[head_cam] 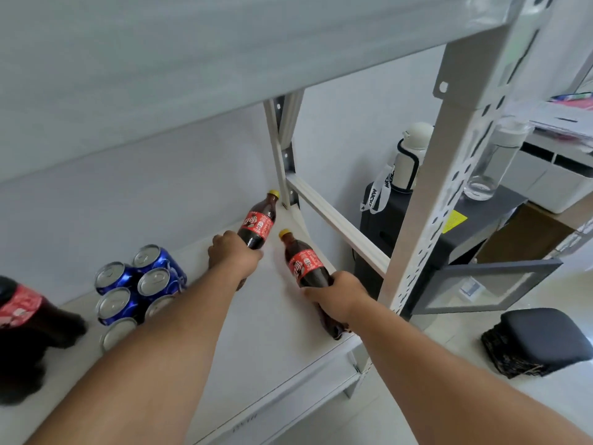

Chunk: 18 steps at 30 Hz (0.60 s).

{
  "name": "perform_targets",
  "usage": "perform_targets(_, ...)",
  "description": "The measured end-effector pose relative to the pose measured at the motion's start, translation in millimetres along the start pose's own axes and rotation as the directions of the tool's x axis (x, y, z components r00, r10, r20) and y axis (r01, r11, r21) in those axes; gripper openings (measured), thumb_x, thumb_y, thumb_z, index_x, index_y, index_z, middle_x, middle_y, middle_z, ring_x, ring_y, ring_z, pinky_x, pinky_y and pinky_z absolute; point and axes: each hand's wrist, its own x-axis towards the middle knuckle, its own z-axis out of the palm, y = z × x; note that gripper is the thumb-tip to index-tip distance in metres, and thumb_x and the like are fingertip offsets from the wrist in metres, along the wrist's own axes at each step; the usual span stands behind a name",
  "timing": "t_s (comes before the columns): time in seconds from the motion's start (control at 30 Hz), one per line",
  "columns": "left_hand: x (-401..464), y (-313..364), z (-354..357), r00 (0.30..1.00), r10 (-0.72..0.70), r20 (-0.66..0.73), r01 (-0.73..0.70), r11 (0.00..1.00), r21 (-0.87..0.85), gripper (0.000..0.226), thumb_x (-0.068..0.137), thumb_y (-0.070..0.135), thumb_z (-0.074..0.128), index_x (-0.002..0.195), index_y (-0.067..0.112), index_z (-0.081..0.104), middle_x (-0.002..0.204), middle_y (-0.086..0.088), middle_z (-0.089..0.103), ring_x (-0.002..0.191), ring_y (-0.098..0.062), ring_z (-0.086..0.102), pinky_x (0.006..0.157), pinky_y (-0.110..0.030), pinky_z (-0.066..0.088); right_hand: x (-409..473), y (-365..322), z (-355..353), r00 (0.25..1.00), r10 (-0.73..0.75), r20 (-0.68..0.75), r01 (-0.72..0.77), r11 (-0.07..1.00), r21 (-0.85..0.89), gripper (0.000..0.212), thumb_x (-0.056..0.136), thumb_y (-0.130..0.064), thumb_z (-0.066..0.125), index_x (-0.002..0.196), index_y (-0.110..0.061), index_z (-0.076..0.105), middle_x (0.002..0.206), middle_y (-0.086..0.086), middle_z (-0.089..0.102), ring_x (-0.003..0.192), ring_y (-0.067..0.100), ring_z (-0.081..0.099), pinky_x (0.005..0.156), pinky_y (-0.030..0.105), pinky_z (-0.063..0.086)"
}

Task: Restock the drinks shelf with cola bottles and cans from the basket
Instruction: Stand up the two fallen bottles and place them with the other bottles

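On the white metal shelf (pixel 272 316), smooth and flat, stand two small cola bottles. Each one is clear plastic full of dark drink, with a red label and a round yellow cap. The left hand (pixel 232 252) is wrapped around the lower part of the far bottle (pixel 258 224), fingers closed tight on it, near the back corner of the shelf. The right hand (pixel 337 295) grips the near bottle (pixel 308 271) low down the same way, fingers curled shut around it, close to the front right post (pixel 449 175). That post is white metal with rows of holes punched in it. The two bottles are near each other but do not touch.

To the left sits a bunch of shiny blue cans (pixel 138 284) with silver tops, packed close together. At the far left edge is a big dark cola bottle (pixel 25 319) with a red label, blurry.
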Motion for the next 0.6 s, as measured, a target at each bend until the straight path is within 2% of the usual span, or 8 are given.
perform_targets(0.13,-37,-3,-32,0.998,-0.052,-0.043,0.039,0.965,-0.261,0.074,0.076,0.038,0.086,0.135,0.011,0.051,0.127,-0.011,0.055,0.101,-0.031,0.064,0.081,-0.041,0.056,-25,1,-15,0.995,-0.097,0.015,0.094,0.981,0.169,0.049,0.082,-0.047,0.082,0.116,-0.016,0.066,0.096,0.006,0.070,0.084,0.022,0.067,0.075,0.033,0.052)
perform_targets(0.27,-97,-9,-69,0.989,-0.072,-0.126,0.002,0.874,-0.486,0.072,0.073,0.035,0.087,0.131,0.015,0.048,0.116,-0.005,0.061,0.094,-0.023,0.064,0.079,-0.038,0.054,-58,-6,-29,0.973,-0.231,0.016,0.223,0.952,0.210,0.033,0.080,-0.042,0.083,0.099,-0.019,0.069,0.088,0.009,0.073,0.074,0.026,0.070,0.059,0.030,0.053)
perform_targets(0.33,-134,-13,-83,0.987,-0.072,-0.142,-0.016,0.842,-0.539,0.067,0.076,0.032,0.085,0.127,0.018,0.044,0.107,-0.001,0.061,0.087,-0.016,0.063,0.077,-0.037,0.051,-75,-8,-35,0.956,-0.288,0.049,0.269,0.933,0.239,0.028,0.080,-0.036,0.083,0.098,-0.019,0.069,0.088,0.011,0.074,0.073,0.027,0.070,0.056,0.029,0.053)
perform_targets(0.4,-170,-19,-91,0.980,-0.082,-0.181,-0.034,0.830,-0.557,0.063,0.078,0.031,0.084,0.122,0.021,0.040,0.101,0.004,0.060,0.085,-0.010,0.060,0.075,-0.035,0.048,-90,-6,-39,0.929,-0.342,0.144,0.291,0.912,0.289,0.035,0.077,-0.036,0.081,0.105,-0.017,0.071,0.094,0.014,0.076,0.080,0.032,0.073,0.063,0.037,0.060)
perform_targets(0.43,-188,-22,-94,0.973,-0.089,-0.211,-0.046,0.827,-0.560,0.063,0.079,0.030,0.084,0.122,0.022,0.038,0.099,0.007,0.058,0.085,-0.007,0.059,0.076,-0.034,0.047,-97,-4,-41,0.912,-0.362,0.194,0.289,0.901,0.323,0.038,0.076,-0.037,0.080,0.107,-0.017,0.071,0.096,0.015,0.078,0.086,0.035,0.075,0.073,0.044,0.064)
perform_targets(0.5,-219,-30,-94,0.962,-0.115,-0.249,-0.052,0.816,-0.576,0.068,0.080,0.028,0.083,0.129,0.024,0.036,0.099,0.010,0.057,0.083,-0.002,0.056,0.078,-0.033,0.045,-110,2,-40,0.872,-0.392,0.292,0.261,0.878,0.400,0.035,0.082,-0.033,0.075,0.112,-0.015,0.071,0.098,0.014,0.080,0.096,0.035,0.077,0.093,0.054,0.060)
perform_targets(0.53,-233,-34,-93,0.958,-0.127,-0.257,-0.051,0.806,-0.590,0.069,0.081,0.027,0.083,0.132,0.025,0.037,0.101,0.010,0.058,0.084,-0.002,0.057,0.079,-0.032,0.044,-114,6,-38,0.851,-0.398,0.343,0.234,0.871,0.432,0.033,0.086,-0.030,0.073,0.115,-0.014,0.070,0.100,0.014,0.080,0.099,0.034,0.077,0.098,0.056,0.058)
perform_targets(0.6,-259,-48,-90,0.951,-0.150,-0.270,-0.049,0.789,-0.613,0.065,0.081,0.028,0.083,0.129,0.029,0.039,0.107,0.008,0.062,0.092,-0.009,0.063,0.081,-0.031,0.046,-126,10,-30,0.818,-0.391,0.422,0.170,0.865,0.472,0.030,0.092,-0.024,0.069,0.120,-0.011,0.068,0.105,0.016,0.080,0.101,0.033,0.077,0.099,0.055,0.057)
